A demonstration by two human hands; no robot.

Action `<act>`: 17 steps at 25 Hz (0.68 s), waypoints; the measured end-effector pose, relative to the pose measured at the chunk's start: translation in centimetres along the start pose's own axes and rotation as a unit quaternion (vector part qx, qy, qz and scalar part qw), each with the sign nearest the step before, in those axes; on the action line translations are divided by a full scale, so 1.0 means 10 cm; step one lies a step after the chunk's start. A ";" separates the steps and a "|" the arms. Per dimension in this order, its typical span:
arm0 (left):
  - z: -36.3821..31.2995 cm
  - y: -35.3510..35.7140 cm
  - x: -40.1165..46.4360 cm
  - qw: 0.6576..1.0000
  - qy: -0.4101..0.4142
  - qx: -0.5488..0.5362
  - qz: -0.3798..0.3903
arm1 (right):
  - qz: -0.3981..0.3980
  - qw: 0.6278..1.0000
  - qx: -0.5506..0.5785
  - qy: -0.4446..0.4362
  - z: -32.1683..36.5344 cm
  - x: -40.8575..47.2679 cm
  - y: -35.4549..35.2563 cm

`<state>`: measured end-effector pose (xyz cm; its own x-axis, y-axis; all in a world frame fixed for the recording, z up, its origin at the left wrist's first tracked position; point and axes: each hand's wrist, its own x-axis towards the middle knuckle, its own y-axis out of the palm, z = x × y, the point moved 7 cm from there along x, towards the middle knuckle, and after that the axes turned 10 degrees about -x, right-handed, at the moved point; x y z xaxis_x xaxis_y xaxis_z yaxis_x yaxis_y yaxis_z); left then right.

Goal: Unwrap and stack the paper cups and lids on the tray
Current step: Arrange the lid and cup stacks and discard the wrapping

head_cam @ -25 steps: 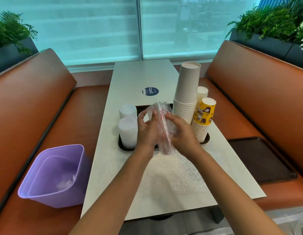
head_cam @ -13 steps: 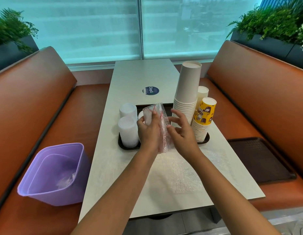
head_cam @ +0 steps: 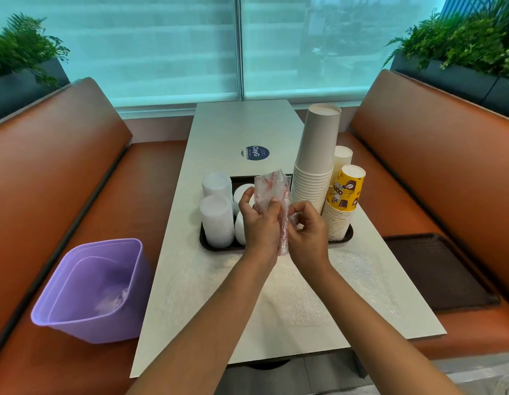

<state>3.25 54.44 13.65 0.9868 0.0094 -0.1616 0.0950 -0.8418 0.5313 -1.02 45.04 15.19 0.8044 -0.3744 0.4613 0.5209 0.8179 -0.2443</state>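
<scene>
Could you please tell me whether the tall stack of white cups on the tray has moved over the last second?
No. The tall stack of white cups stands at the same spot on the tray, beside the yellow cup stack.

Right hand (head_cam: 306,235) newly curled on wrapper (head_cam: 271,195)

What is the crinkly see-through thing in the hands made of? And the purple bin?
The wrapper held by the left hand and right hand looks like thin clear plastic film: see-through, wrinkled, shiny, with red print. The purple bin seems to be smooth, slightly translucent plastic, since light glows through its walls.
</scene>
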 end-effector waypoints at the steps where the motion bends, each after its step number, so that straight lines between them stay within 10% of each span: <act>1: -0.01 0.00 0.01 1.000 0.008 -0.003 -0.001 | 0.002 1.000 0.009 -0.024 0.03 -0.02 0.00; 9: 0.00 -0.12 0.09 0.997 -0.077 0.025 0.000 | 0.198 0.957 0.054 0.203 -0.18 0.10 0.05; 17: 0.16 -0.05 0.08 0.982 -0.166 -0.003 0.086 | 0.084 0.975 -0.207 0.015 -0.02 0.13 -0.01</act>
<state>3.78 53.97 11.93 0.8915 -0.3097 -0.3307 -0.0675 -0.8125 0.5790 0.00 44.41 15.66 0.8933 -0.2683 0.3606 0.4463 0.6255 -0.6400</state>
